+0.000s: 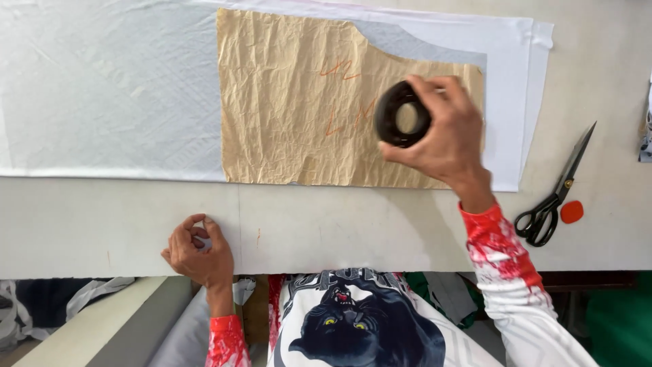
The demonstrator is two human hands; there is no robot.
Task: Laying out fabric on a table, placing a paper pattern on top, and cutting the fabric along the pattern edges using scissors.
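Note:
My right hand (445, 132) grips a black ring-shaped weight (401, 114) and holds it over the right part of a crumpled brown paper pattern (292, 102). The pattern lies on white fabric (109, 88) spread across the table. My left hand (198, 250) rests at the table's near edge with its fingers curled; a small pale bit shows between thumb and fingers, and I cannot tell what it is.
Black scissors (553, 194) lie on the table (339, 231) to the right, with a small orange-red chalk piece (572, 212) beside their handles. Rolls of grey fabric (136, 326) sit below the table's near edge at the left.

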